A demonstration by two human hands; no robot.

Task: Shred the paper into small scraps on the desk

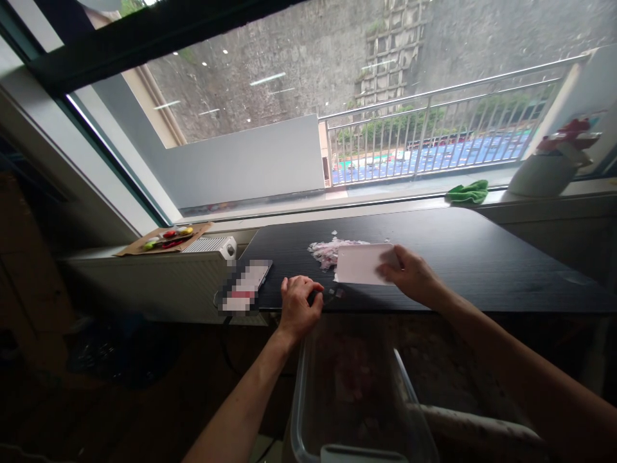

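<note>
My right hand [409, 273] grips the right end of a pale pink, flat rectangular card [364, 262] with rounded corners. The card stands tilted over the dark tabletop [448, 251], its left end touching or close to a pile of pinkish-white scraps [328, 251]. At the table's front edge, my left hand [299, 303] is curled, thumb and fingers drawn together. Something dark shows between them, too small to name. A few tiny scraps [339, 293] lie just right of that hand. Below the edge is a clear plastic bin [301, 392] with dim, pinkish contents.
A phone-like flat object [248, 283], partly blurred out, lies at the table's left corner. Left of it, a radiator [159, 283] carries cardboard [135, 245] with small coloured items. A green cloth [468, 191] and white container [542, 173] stand by the window.
</note>
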